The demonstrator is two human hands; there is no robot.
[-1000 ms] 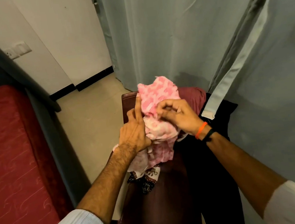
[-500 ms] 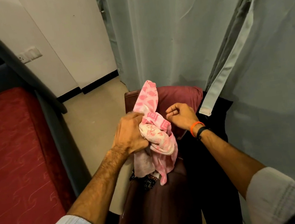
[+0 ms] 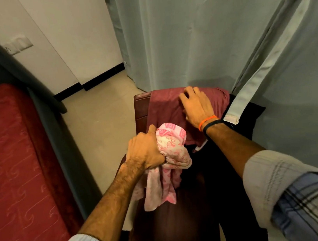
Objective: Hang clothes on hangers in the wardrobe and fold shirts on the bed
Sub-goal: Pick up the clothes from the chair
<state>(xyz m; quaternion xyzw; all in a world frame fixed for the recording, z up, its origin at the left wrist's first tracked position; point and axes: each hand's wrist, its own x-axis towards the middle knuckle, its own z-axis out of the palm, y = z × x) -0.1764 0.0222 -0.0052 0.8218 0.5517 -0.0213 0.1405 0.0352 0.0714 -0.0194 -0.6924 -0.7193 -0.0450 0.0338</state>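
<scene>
Head view: our left hand (image 3: 145, 153) bunches the pink garment (image 3: 169, 159) at six o'clock, right hand (image 3: 195, 105) spread on the maroon shirt (image 3: 164, 107) at twelve — we'd pinch its edge cleanly before lifting.

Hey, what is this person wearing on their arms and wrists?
Both forearms are bare, with pale ribbed sleeves pushed up toward the elbows. The right hand has an orange band and a dark band at the wrist. The left hand wears nothing. Blue striped fabric shows by the right sleeve.
</scene>
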